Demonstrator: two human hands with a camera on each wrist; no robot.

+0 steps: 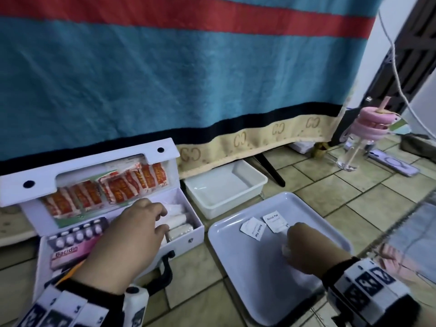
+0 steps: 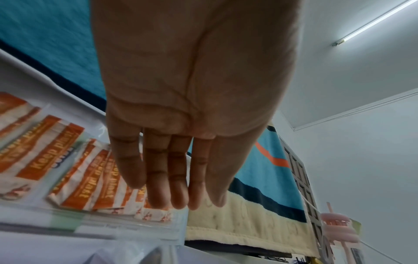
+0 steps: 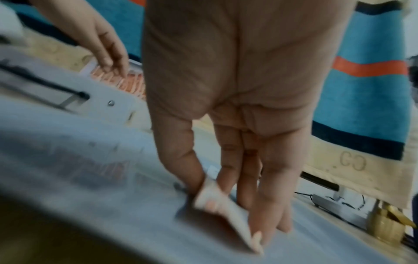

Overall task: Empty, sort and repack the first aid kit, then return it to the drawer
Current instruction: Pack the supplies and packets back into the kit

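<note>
- Head view: the first aid kit (image 1: 113, 220), a white case, lies open on the tiled floor, plaster strips (image 1: 106, 190) tucked in its raised lid and a pink Bacidin box (image 1: 68, 252) at its near left. The left hand (image 1: 127, 244) reaches over the white gauze rolls (image 1: 179, 223) inside; whether it touches them cannot be told here. Just right of the kit sits a pale tray (image 1: 254, 286) with two alcohol pad sachets (image 1: 264, 224); the right hand (image 1: 306, 246) is low over the tray, something small and white at its fingertips. A white tub (image 1: 226, 187) stands behind, under the blue striped cloth (image 1: 188, 74).
- Left wrist view: it alone shows the palm side — fingers (image 2: 158, 178) straight and pressed together, holding nothing, the plasters beyond them.
- Right wrist view: blurred, yet it shows the thumb and forefinger pinching a small white packet (image 3: 217, 200) against the tray — unreadable in the head view.
</note>
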